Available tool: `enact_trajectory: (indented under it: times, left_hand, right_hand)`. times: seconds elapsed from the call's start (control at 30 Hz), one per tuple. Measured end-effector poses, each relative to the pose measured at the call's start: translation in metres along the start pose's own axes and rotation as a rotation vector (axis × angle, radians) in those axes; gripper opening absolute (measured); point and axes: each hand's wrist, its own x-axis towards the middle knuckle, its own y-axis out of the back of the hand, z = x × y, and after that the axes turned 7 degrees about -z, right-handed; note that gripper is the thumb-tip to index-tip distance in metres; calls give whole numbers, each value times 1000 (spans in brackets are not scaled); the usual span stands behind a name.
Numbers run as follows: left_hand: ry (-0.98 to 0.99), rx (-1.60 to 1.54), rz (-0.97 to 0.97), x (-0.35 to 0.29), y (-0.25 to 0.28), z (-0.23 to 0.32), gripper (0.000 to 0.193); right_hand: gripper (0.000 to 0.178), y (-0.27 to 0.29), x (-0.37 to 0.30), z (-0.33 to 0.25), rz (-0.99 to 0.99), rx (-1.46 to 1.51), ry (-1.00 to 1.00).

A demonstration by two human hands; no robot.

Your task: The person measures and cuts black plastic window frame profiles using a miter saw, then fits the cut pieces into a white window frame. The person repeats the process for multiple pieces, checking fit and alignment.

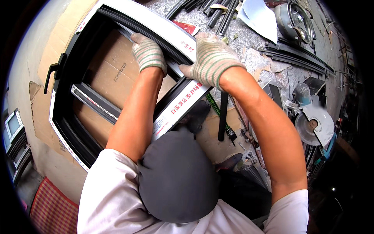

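Note:
A black window frame (173,103) with white, red-printed film on its outer faces lies tilted before me, its handle (54,72) at the left. Both my hands wear striped knitted gloves. My left hand (149,54) is closed over a thin grey strip (124,30) along the inner side of the frame's far bar; its fingertips are partly hidden. At the right corner, my right hand (214,60) grips the frame, thumb on the inner side and fingers over the outer edge. A dark crossbar (95,102) spans the opening, with brown cardboard (113,58) showing beneath.
To the right stands a circular saw (313,124). Black profile strips (296,58) and a round metal appliance (295,23) lie on the littered floor beyond. A green-and-black bar (213,103) rests near the frame's right corner. Further frames (17,132) stand at far left.

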Motion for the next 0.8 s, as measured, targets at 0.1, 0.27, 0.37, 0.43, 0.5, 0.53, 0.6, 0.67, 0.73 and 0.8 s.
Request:
enact_trajectory:
  times: [0.1,0.27,0.37,0.43,0.5,0.53,0.6,0.67,0.73,0.8]
  left_hand:
    - [-70,-24,-132,3,9,0,66]
    - [-15,-155,-316,-9,17,11,40]
    - [-33,-175,-327,-3,19,11,35]
    - [-14,-174,-305,-2,21,12,36]
    - [-4,-167,-254,-7,20,17,37]
    - [-4,-153,-258,-7,20,18,37]
    - [-5,-123,-263,-6,22,18,39]
    - [-21,-131,-271,-3,23,15,38]
    - [-41,-147,-271,-4,22,14,38]
    - [-27,-154,-255,-7,19,17,37]
  right_hand:
    - [73,-3,1,6,33,64,83]
    - [68,-11,-9,35,133,400,177]
    - [43,-20,-22,48,286,581,258]
    - [34,-25,-32,48,386,539,326]
    - [27,-25,-41,45,495,422,418]
    - [25,-25,-47,42,493,399,434]
    - [22,-24,-54,36,486,354,467]
    - [17,-24,-53,36,512,285,571]
    - [15,-20,-54,31,501,267,631]
    - [20,-16,-54,27,478,224,669]
